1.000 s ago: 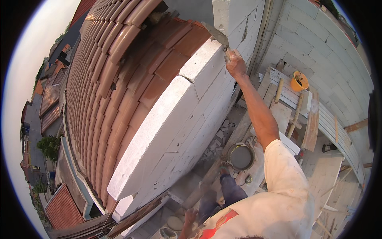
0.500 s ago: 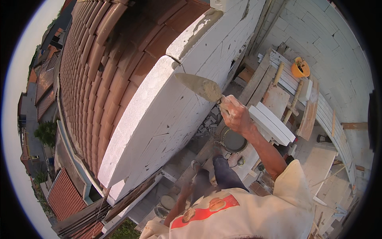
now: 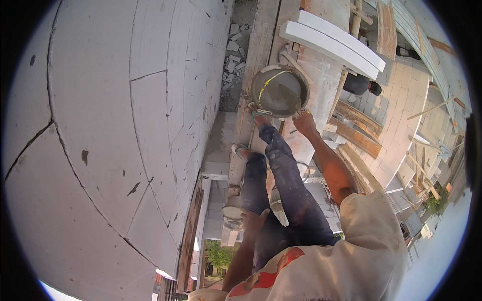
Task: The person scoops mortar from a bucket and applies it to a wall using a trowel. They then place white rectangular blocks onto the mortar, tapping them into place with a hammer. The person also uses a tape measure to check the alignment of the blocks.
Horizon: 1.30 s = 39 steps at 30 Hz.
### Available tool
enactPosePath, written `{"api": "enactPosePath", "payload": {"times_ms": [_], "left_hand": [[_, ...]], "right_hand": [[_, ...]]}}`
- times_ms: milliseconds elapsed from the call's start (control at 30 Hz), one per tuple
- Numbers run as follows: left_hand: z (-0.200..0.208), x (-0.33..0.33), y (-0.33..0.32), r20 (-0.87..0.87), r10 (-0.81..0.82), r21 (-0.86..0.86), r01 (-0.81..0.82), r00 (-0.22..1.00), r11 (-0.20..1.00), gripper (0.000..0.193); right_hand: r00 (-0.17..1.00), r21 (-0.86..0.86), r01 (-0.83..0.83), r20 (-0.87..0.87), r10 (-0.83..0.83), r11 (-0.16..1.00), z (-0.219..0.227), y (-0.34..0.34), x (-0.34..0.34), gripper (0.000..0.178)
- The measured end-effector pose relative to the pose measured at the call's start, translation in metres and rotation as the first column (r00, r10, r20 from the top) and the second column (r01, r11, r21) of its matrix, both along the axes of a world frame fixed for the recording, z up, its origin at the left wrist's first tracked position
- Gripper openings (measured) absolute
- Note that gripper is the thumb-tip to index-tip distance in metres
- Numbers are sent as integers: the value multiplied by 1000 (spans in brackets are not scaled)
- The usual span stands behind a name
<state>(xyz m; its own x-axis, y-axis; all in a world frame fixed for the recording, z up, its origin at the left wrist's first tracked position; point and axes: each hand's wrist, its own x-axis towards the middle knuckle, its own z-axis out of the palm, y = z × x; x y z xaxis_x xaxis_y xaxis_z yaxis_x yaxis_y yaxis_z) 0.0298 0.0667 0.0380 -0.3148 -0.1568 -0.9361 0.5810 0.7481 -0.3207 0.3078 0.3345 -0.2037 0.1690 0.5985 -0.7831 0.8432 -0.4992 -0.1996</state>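
A round dark bucket [image 3: 254,85] of grey wet mortar [image 3: 273,95] stands on the planks ahead of my feet. At its near right rim, my right hand [image 3: 304,123] is closed round the handle of a trowel. The trowel blade [image 3: 289,96] dips into the mortar, coated in the same grey, so its outline is hard to make out. A thin yellow strip [image 3: 268,83] curves across the bucket's left side. Low down, my left hand [image 3: 254,219] lies against my left thigh with its fingers apart, holding nothing.
A wall of large white blocks [image 3: 100,125] rises close on my left. Beyond the bucket lie a hammer [image 3: 296,62] and stacked white blocks [image 3: 334,42]. A person in dark clothes [image 3: 357,84] is lower down at the right. A pale bucket [image 3: 232,209] stands near my left knee.
My view has swung down from the wall top to the bucket. My right hand has brought the trowel down from the wall's upper edge into the mortar. My left hand stays low.
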Motion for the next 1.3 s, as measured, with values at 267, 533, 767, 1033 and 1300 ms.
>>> {"api": "enactPosePath", "payload": {"times_ms": [267,533,767,1033,1300], "left_hand": [[-26,-5,-7,-71,-139,-5,139,988,990,137],[-13,-11,-31,-61,-102,167,111,993,980,126],[11,-39,-48,102,-21,379,-19,995,925,108],[53,-62,-43,212,52,642,-179,976,745,76],[25,-81,-80,231,117,685,-247,966,685,74]], "right_hand": [[984,-36,-160,69,162,986,-113,17,1,38],[939,-144,218,-240,-248,965,2,-11,22,22],[821,544,-64,-448,354,837,144,-14,-11,19],[60,195,313,-981,186,929,494,124,-233,32],[748,996,84,-81,658,27,550,212,-356,36]]}}
